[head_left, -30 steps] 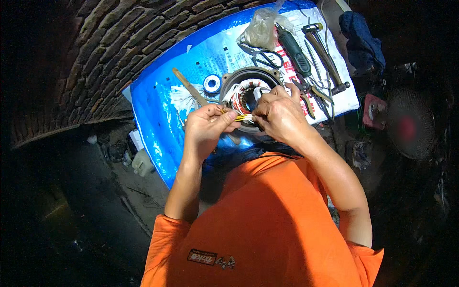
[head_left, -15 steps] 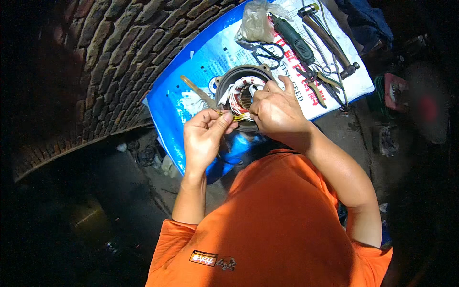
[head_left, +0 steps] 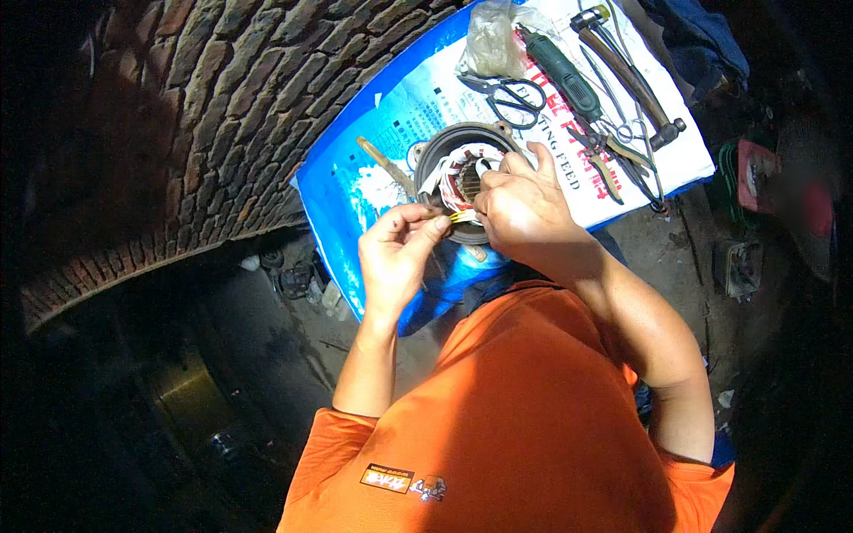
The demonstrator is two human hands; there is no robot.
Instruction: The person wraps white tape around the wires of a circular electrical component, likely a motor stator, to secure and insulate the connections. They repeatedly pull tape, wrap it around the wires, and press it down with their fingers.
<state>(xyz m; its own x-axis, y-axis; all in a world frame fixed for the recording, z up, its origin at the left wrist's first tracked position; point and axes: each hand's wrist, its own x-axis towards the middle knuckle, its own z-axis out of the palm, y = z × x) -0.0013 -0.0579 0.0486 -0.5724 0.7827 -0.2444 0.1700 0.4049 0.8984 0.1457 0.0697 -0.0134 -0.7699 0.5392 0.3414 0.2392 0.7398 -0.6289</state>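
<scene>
A round motor stator (head_left: 453, 155) with white windings lies on a blue and white sack (head_left: 391, 107) spread on the ground. My left hand (head_left: 398, 253) and my right hand (head_left: 520, 204) meet just in front of the stator. Between their fingertips runs a thin yellow wire lead (head_left: 462, 216) coming off the windings. Both hands pinch it, the left from the left side and the right from the right. My right hand covers the stator's near right rim.
A brick wall (head_left: 204, 115) curves along the left. On the sack lie black scissors (head_left: 508, 93), a green rotary tool (head_left: 560, 75), a hammer (head_left: 635, 84), pliers (head_left: 609, 147), a clear plastic bag (head_left: 493, 40) and a wooden-handled tool (head_left: 384, 164). Dark clutter sits at the right.
The view has drifted, so the sack and stator sit a little further right and lower in frame. My hands stay together on the wire with only small finger movement.
</scene>
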